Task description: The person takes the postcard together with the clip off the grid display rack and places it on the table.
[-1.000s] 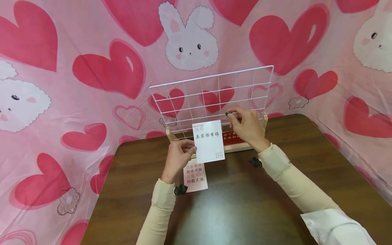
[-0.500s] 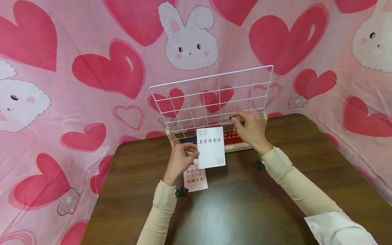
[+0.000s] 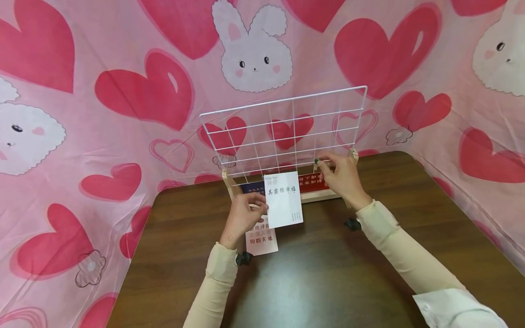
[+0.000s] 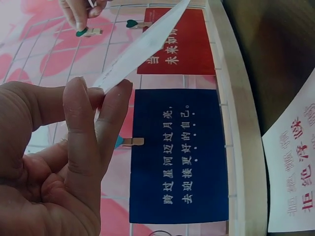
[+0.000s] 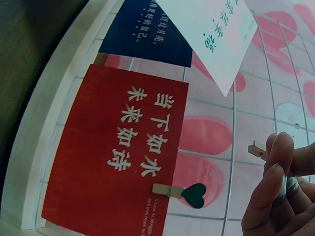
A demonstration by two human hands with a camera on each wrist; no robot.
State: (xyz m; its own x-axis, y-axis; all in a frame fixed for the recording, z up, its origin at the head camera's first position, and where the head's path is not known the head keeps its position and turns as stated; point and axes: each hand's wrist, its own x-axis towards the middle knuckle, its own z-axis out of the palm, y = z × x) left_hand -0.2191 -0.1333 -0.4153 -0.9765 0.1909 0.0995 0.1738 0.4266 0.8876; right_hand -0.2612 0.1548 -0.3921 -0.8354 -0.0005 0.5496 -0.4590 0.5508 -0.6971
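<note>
My left hand (image 3: 243, 219) pinches a white card (image 3: 284, 207) with black lettering by its left edge, in front of the lower part of a white wire grid (image 3: 287, 98). Between the thumb and fingers of my right hand (image 3: 343, 177) is a small wooden clothespin (image 5: 257, 151) with a green heart, apart from the card and to its right. A red card (image 5: 108, 147) is clipped low on the grid by another green-heart clothespin (image 5: 170, 190). Beside it, a blue card (image 4: 179, 157) hangs from a clothespin (image 4: 132, 141) with a blue tip. The white card partly covers this blue card in the head view.
Wooden feet (image 3: 227, 182) hold the grid upright on a dark wooden table (image 3: 320, 273). A pale card with red lettering (image 3: 262, 241) lies on the table below the white card. Behind stands a pink cloth (image 3: 172, 27) printed with hearts and rabbits.
My left hand has brought the white card down and slightly right, uncovering part of the blue card. My right hand has shifted right and a little down with the clothespin.
</note>
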